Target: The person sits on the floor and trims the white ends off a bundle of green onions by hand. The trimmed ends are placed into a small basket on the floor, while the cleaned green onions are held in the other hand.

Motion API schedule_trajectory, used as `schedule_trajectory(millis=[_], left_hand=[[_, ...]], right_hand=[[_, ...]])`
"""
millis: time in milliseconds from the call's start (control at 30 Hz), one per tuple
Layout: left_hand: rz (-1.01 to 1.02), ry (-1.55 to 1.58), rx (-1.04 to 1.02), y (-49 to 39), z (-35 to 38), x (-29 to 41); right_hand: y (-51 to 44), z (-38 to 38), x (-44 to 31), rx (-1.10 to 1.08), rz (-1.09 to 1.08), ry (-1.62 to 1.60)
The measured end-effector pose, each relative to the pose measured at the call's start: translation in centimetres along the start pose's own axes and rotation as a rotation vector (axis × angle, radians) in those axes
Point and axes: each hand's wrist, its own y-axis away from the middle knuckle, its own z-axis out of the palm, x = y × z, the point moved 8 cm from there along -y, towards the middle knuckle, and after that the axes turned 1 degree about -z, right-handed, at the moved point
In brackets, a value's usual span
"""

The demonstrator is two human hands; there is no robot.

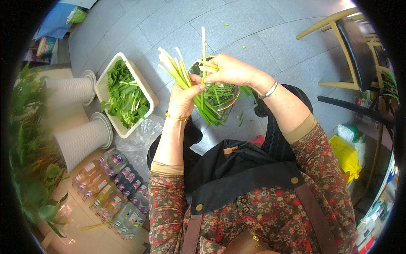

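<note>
My left hand (182,98) is closed around a bunch of long green stalks (207,111) with white root ends, likely scallions or garlic greens. The white ends point up and away, and the green leaves hang towards me. My right hand (230,70) pinches a few pale stalks (209,66), with green leaf ends (247,92) trailing below its wrist. One upright stalk (203,41) stands between the two hands, where the fingertips meet. Beneath them a round basin (238,96) with a patterned rim holds loose green leaves, partly hidden by my hands.
A white plastic tub (152,95) of leafy greens stands to the left, beside a clear plastic bag (142,130). Packs of bottles (108,193), white ribbed planters (82,136) and foliage (31,143) are further left. Chairs (352,54) and a yellow bag (344,155) stand right. Green scraps (241,119) lie on the floor.
</note>
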Motion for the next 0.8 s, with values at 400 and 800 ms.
schedule_trajectory(millis=[400,800], left_hand=[[-0.043,0.041,-0.060,0.3,0.5,0.2],[-0.041,0.051,-0.104,0.6,0.6,0.3]], right_hand=[[0.0,-0.8,0.0,0.015,-0.099,0.060],[1.7,-8.2,0.0,0.698,-0.136,0.038]])
